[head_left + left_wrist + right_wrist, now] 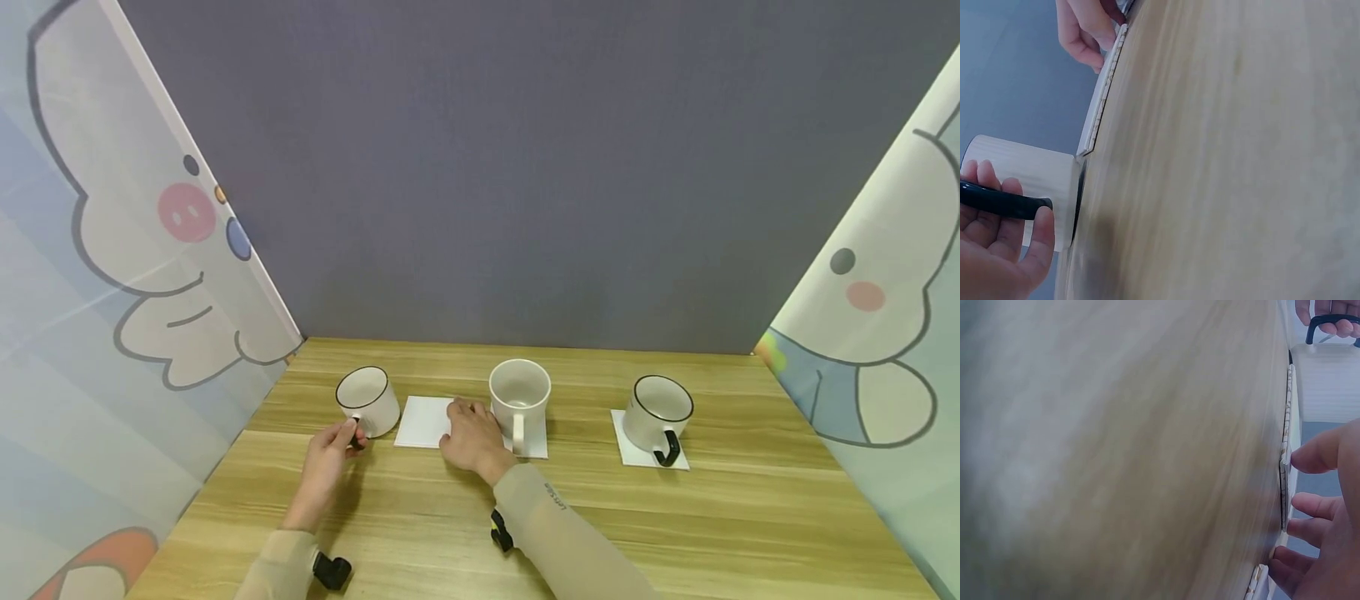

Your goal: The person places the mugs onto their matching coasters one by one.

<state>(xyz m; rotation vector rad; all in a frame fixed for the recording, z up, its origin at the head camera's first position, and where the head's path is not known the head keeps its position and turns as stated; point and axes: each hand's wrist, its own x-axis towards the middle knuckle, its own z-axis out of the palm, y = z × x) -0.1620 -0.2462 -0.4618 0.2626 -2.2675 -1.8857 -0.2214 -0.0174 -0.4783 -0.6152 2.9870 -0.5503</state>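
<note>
My left hand (330,458) grips the black handle (1004,201) of a white mug (378,408) with a dark rim, standing at the left on the wood. Thumb and fingers close around that handle in the left wrist view. Beside this mug lies a flat white square coaster (423,421). My right hand (474,437) holds another coaster (1284,497) from above, thumb at its near end, fingertips along its far part; its end meets the first one. Close to the hand's right stands a plain white mug (517,383), its handle toward me, on its own coaster (537,442).
Farther right, a white mug (648,425) with a dark rim and black handle stands on a white coaster (630,454). A grey panel (525,183) rises behind the wooden table (420,517). Cartoon-printed curtains (67,350) flank both sides.
</note>
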